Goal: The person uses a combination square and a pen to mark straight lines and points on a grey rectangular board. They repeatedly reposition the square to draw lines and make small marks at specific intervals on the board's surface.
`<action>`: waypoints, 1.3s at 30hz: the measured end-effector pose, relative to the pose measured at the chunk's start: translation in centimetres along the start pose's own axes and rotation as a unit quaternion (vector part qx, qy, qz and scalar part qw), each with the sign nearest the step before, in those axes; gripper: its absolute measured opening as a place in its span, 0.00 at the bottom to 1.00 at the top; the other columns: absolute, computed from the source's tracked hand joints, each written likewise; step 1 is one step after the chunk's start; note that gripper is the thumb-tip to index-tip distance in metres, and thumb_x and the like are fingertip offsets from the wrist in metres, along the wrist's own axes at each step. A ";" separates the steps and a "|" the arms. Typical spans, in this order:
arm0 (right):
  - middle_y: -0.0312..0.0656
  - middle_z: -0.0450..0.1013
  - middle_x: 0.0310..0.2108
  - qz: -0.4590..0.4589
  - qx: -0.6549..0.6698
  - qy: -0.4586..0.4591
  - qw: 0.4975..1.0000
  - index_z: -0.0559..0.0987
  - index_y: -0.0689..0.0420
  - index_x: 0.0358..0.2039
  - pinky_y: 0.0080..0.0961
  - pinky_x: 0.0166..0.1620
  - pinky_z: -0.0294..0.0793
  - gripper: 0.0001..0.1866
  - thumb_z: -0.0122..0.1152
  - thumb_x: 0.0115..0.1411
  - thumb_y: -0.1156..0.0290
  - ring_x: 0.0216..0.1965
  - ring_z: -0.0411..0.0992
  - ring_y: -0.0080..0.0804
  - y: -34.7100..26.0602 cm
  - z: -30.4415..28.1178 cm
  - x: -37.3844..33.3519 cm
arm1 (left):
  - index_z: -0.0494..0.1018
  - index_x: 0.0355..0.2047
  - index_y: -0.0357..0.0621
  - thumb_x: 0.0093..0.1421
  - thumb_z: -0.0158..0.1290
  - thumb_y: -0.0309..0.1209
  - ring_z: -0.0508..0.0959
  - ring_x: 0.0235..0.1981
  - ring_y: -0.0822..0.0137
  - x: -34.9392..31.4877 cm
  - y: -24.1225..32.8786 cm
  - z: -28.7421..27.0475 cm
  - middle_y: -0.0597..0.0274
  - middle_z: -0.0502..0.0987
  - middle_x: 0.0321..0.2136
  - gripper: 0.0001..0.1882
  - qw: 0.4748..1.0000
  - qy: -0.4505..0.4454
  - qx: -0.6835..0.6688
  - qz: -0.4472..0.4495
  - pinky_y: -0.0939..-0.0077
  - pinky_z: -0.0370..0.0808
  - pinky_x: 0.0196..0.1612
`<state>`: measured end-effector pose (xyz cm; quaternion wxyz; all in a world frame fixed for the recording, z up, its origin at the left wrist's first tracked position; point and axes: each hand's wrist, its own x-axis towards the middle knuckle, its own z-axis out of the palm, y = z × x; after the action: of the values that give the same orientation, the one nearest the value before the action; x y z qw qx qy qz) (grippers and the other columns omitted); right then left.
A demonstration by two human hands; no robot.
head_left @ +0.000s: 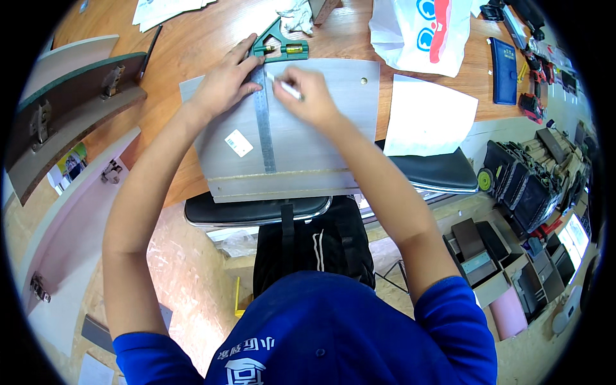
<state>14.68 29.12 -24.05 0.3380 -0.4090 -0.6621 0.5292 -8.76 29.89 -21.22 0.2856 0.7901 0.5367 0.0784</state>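
A grey board (321, 138) lies on the wooden table, with a small white label (239, 143) on its face and a round fitting near its far right corner. Across it runs the steel blade (265, 138) of a combination square, whose green head (292, 50) sits at the board's far edge. My left hand (226, 82) presses on the blade and the head, fingers spread. Pinched in my right hand (308, 96) is a white pen (289, 88), its tip close to the blade's right side; this hand is slightly blurred.
Cabinet panels with hinges (77, 109) stand at the left. A white plastic bag (420, 35), a paper sheet (433, 115) and a blue notebook (504, 70) lie to the right. Black stools (436, 170) stand at the table's near edge. Boxes (513, 273) and a tool bag (523, 183) are on the right.
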 end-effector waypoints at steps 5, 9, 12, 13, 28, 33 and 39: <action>0.45 0.76 0.23 0.091 0.006 -0.029 0.995 0.80 0.61 0.31 0.27 0.28 0.70 0.06 0.68 0.62 0.73 0.23 0.72 0.24 -2.2 1.3 -8.8 | 0.74 0.57 0.45 0.57 0.69 0.34 0.65 0.71 0.44 0.0 0.6 -0.2 0.48 0.56 0.76 0.28 1.000 -0.002 0.025 -0.008 0.55 0.73 0.68; 0.44 0.76 0.22 0.013 -0.025 0.036 0.999 0.80 0.61 0.31 0.27 0.27 0.69 0.07 0.69 0.62 0.72 0.22 0.72 0.23 0.1 1.2 -3.7 | 0.73 0.57 0.44 0.58 0.68 0.35 0.70 0.67 0.42 0.2 0.1 0.4 0.50 0.54 0.77 0.28 1.000 0.013 0.022 0.011 0.54 0.76 0.63; 0.43 0.76 0.22 -0.001 -0.011 0.062 0.998 0.80 0.61 0.31 0.28 0.27 0.70 0.08 0.68 0.62 0.71 0.22 0.72 0.23 0.5 1.1 -0.1 | 0.73 0.57 0.45 0.57 0.68 0.35 0.70 0.66 0.42 0.3 0.2 0.3 0.50 0.54 0.77 0.28 0.999 0.014 0.027 0.016 0.54 0.77 0.62; 0.43 0.76 0.22 0.012 -0.019 0.045 0.999 0.80 0.61 0.31 0.29 0.27 0.70 0.08 0.68 0.62 0.71 0.22 0.71 0.23 0.3 1.0 -1.0 | 0.73 0.57 0.45 0.57 0.68 0.35 0.70 0.66 0.41 0.3 0.3 0.3 0.50 0.54 0.76 0.28 0.999 0.015 0.030 0.017 0.54 0.77 0.62; 0.48 0.80 0.26 0.046 -0.025 0.057 0.997 0.82 0.64 0.36 0.27 0.31 0.74 0.08 0.70 0.62 0.71 0.24 0.75 0.27 -0.4 0.5 -1.2 | 0.72 0.56 0.44 0.59 0.67 0.36 0.67 0.68 0.39 0.1 -0.1 -0.1 0.49 0.52 0.77 0.26 0.999 -0.006 0.035 0.007 0.52 0.76 0.63; 0.49 0.80 0.49 0.014 -0.115 0.043 0.992 0.80 0.58 0.51 0.42 0.49 0.76 0.14 0.59 0.65 0.79 0.47 0.78 0.50 -2.1 -1.2 -13.2 | 0.74 0.50 0.41 0.58 0.69 0.36 0.65 0.69 0.40 1.0 0.8 -1.3 0.45 0.60 0.72 0.24 1.000 -0.015 0.017 0.002 0.55 0.73 0.65; 0.40 0.79 0.56 -0.076 -0.211 0.003 0.974 0.80 0.56 0.52 0.43 0.58 0.72 0.19 0.66 0.58 0.77 0.58 0.74 0.43 -1.3 -0.6 -14.9 | 0.77 0.41 0.39 0.52 0.73 0.38 0.74 0.56 0.47 3.0 1.2 -0.2 0.48 0.74 0.53 0.22 0.995 0.058 -0.019 -0.080 0.56 0.75 0.58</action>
<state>21.42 15.85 -22.83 0.2853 -0.4213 -0.7871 0.3487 -6.67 32.32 -20.93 0.2740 0.7330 0.6126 0.1111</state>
